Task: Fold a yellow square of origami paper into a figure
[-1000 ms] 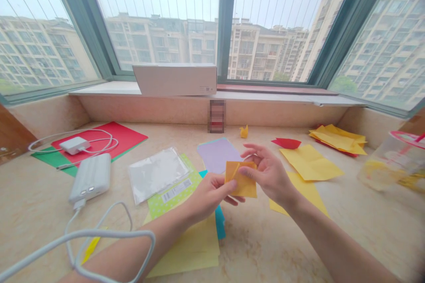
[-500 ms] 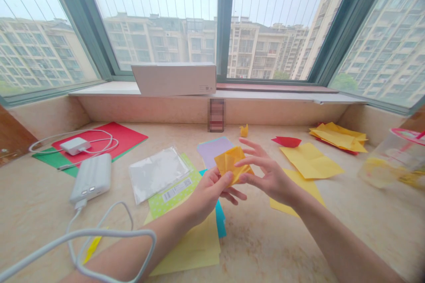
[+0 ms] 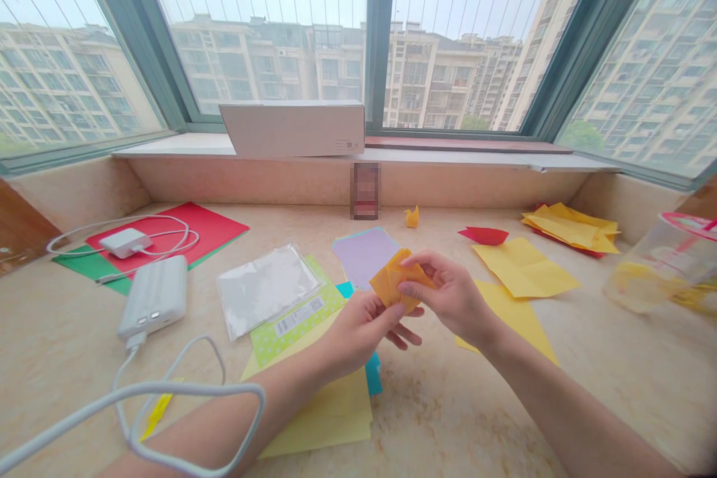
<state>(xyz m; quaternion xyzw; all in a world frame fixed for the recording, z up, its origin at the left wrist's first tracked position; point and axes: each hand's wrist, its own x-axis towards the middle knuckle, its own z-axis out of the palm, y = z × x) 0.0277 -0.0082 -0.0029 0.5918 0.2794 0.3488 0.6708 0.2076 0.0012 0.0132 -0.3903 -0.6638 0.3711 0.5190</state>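
A small piece of folded orange-yellow paper [image 3: 390, 281] is held above the counter between both hands. My left hand [image 3: 373, 317] grips its lower edge, thumb in front, with the other fingers behind and below it. My right hand [image 3: 448, 287] pinches the right side between thumb and fingers, covering part of the folds. Below and behind the paper lies a lilac sheet [image 3: 358, 254]. A small folded yellow figure [image 3: 412, 217] stands farther back, and a red folded paper piece [image 3: 484, 235] lies to its right.
Yellow sheets [image 3: 526, 269] and a yellow-and-red paper pile [image 3: 571, 228] lie right, near a clear plastic cup [image 3: 650, 269]. At left are a power bank [image 3: 154, 297], a looping white cable [image 3: 184, 390], red paper [image 3: 216, 230] and a clear packet [image 3: 266, 287]. A white box [image 3: 294, 131] stands on the sill.
My right hand's fingers have curled in from a looser spread and now pinch the paper. The paper has shifted slightly to the right and tilted.
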